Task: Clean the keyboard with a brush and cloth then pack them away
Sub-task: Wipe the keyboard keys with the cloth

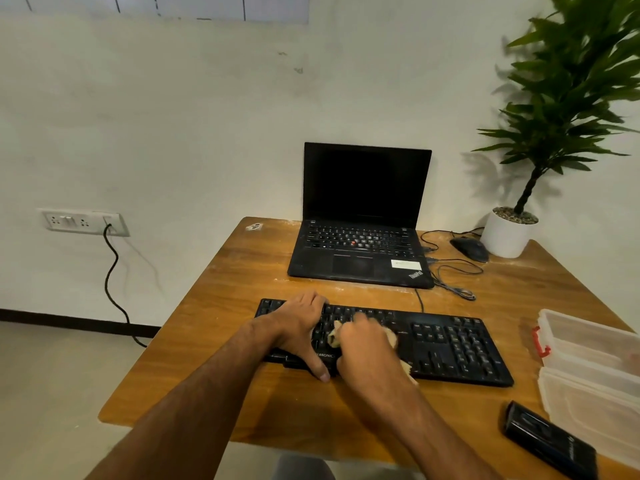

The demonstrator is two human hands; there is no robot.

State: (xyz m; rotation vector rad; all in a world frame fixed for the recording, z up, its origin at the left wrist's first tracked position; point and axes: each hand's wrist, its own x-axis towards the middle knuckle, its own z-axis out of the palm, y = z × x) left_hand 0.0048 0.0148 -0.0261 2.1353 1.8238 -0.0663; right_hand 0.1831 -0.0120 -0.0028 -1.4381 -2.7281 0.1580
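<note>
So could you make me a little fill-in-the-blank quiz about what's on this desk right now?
1. The right hand presses a tan ____ onto the black keyboard.
2. The left hand steadies the keyboard's ____ end.
3. Behind the keyboard stands an open ____ with a dark screen.
4. The clear plastic box at the table's right edge has a ____ latch.

Missing words: cloth; left; laptop; red
</note>
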